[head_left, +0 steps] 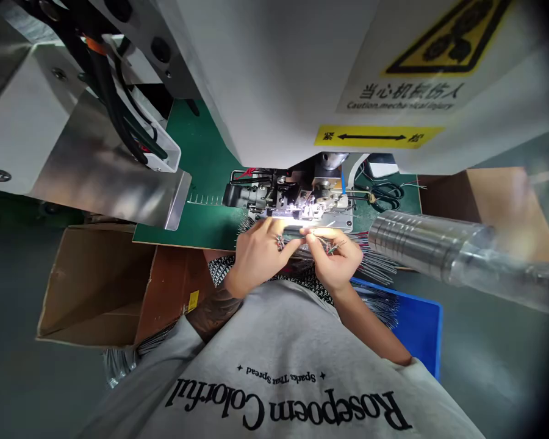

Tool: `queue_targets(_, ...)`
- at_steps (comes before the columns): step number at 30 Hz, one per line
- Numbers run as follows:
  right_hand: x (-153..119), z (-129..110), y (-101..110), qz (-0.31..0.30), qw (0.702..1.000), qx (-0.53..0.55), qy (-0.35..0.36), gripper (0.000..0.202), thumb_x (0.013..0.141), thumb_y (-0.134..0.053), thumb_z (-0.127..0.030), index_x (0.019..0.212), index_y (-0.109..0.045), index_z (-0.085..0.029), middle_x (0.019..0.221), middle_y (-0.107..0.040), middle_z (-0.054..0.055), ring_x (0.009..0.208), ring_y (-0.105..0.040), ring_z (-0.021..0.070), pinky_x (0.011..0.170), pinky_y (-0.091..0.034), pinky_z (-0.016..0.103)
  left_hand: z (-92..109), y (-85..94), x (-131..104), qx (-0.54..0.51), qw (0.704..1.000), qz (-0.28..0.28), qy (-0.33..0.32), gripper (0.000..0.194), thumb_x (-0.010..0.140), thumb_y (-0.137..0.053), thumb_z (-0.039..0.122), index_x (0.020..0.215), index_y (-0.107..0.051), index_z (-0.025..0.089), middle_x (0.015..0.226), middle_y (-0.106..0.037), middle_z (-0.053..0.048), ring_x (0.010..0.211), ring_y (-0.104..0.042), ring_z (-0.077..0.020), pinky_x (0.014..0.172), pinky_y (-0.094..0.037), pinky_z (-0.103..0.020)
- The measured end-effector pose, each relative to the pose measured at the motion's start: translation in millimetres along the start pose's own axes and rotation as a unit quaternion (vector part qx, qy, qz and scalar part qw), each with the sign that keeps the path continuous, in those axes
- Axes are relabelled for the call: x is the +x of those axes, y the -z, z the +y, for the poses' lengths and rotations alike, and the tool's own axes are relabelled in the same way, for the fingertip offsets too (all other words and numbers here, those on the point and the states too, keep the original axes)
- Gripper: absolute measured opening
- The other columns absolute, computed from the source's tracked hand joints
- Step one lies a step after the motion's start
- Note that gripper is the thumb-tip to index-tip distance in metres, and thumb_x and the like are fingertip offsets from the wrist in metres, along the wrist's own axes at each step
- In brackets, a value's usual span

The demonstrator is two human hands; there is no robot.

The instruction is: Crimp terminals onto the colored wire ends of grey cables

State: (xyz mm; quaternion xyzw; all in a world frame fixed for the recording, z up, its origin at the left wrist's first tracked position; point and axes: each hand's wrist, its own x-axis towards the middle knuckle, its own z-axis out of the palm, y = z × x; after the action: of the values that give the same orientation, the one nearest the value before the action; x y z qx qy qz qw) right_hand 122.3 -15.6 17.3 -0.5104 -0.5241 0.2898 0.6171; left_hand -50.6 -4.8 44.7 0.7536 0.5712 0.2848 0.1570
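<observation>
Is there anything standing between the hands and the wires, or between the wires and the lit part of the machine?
Nothing visible does. The right hand pinches the wires, with the left hand close beside it. Both are just in front of the lit part of the machine, though the hands hide some of the space.

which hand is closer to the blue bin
Right. The right hand is ahead of the blue bin and left of it, its forearm running close by the bin; the left hand is farther left, on the other side of the right hand.
</observation>
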Motion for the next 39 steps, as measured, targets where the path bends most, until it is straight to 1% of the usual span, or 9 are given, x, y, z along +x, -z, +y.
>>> queue_targets(2,-5,2,-6,0.046,0.997,0.051,-0.031,0.007,0.093,-0.078,-0.029,0.088,-0.081,-0.026,0.085,-0.086,0.004,0.082,-0.085,0.0258,0.088,-0.071,0.047,-4,7.2,-5,0.026,0.999,-0.017,0.021,0.031,0.102,-0.078,0.049,0.109,-0.077,0.019,0.095,-0.083,-0.01,0.086,-0.079,-0.0259,0.08,-0.06,-0.036)
queue_targets(6,-8,1,-19,0.108,0.977,0.16,-0.086,0.016,0.092,-0.076,-0.036,0.081,-0.067,-0.028,0.063,-0.068,-0.004,0.054,-0.07,0.019,0.069,-0.069,0.04,-11,10.1,-8,-0.055,0.998,-0.011,0.041,0.016,0.103,-0.076,0.037,0.102,-0.074,0.022,0.092,-0.084,-0.005,0.083,-0.079,-0.0221,0.082,-0.061,-0.033)
queue_targets(10,-9,-2,-23,0.098,0.974,0.172,-0.109,0.029,0.093,-0.076,-0.042,0.077,-0.054,-0.031,0.05,-0.041,-0.011,0.035,-0.037,0.0113,0.041,-0.05,0.031,-11,6.5,-7,-0.137,0.984,0.026,0.113,0.015,0.088,-0.087,0.028,0.093,-0.075,0.022,0.083,-0.082,0.001,0.074,-0.075,-0.0169,0.079,-0.06,-0.029)
queue_targets(13,-10,2,-20,0.085,0.978,0.16,-0.103,0.032,0.094,-0.077,-0.045,0.08,-0.052,-0.031,0.05,-0.033,-0.012,0.033,-0.027,0.0099,0.035,-0.035,0.03,-13,3.5,-6,-0.174,0.974,0.02,0.146,0.015,0.086,-0.088,0.029,0.085,-0.077,0.021,0.077,-0.081,0.001,0.071,-0.072,-0.0162,0.074,-0.058,-0.029)
queue_targets(19,-4,1,-10,0.031,0.993,0.094,-0.057,0.03,0.092,-0.083,-0.044,0.09,-0.057,-0.031,0.066,-0.054,-0.007,0.048,-0.043,0.0125,0.044,-0.036,0.031,-14,-7.4,-2,-0.269,0.953,0.011,0.139,0.02,0.086,-0.089,0.032,0.076,-0.076,0.02,0.076,-0.081,-0.001,0.07,-0.073,-0.0172,0.07,-0.057,-0.03)
queue_targets(23,10,-7,-5,-0.041,0.991,0.052,-0.118,0.021,0.088,-0.086,-0.035,0.094,-0.066,-0.029,0.067,-0.059,-0.006,0.056,-0.052,0.0149,0.052,-0.044,0.033,-8,-14.4,3,-0.286,0.953,0.01,0.103,0.022,0.088,-0.086,0.027,0.072,-0.071,0.022,0.071,-0.078,0.001,0.064,-0.07,-0.0154,0.066,-0.056,-0.03)
queue_targets(28,19,-6,2,-0.06,0.981,0.03,-0.18,0.016,0.09,-0.081,-0.038,0.083,-0.075,-0.024,0.071,-0.069,0.001,0.071,-0.066,0.0199,0.071,-0.059,0.039,-11,-18.6,7,-0.274,0.958,-0.01,0.081,0.018,0.089,-0.088,0.025,0.077,-0.075,0.022,0.079,-0.083,-0.001,0.073,-0.077,-0.0183,0.075,-0.063,-0.034)
queue_targets(33,23,-9,5,-0.073,0.974,0.036,-0.209,0.017,0.087,-0.082,-0.037,0.08,-0.079,-0.022,0.066,-0.068,0.0,0.063,-0.062,0.0175,0.068,-0.058,0.038,-18,-21.9,8,-0.227,0.973,-0.034,0.01,0.016,0.095,-0.083,0.022,0.08,-0.079,0.022,0.074,-0.081,0.0,0.067,-0.073,-0.0178,0.07,-0.06,-0.035)
queue_targets(39,27,-2,12,-0.123,0.966,0.02,-0.225,0.021,0.083,-0.086,-0.039,0.075,-0.077,-0.022,0.065,-0.067,0.0,0.061,-0.056,0.0149,0.062,-0.052,0.034,-17,-28.7,4,-0.256,0.966,0.005,0.025,0.028,0.099,-0.077,0.026,0.075,-0.064,0.022,0.057,-0.067,0.006,0.049,-0.054,-0.0109,0.059,-0.049,-0.031)
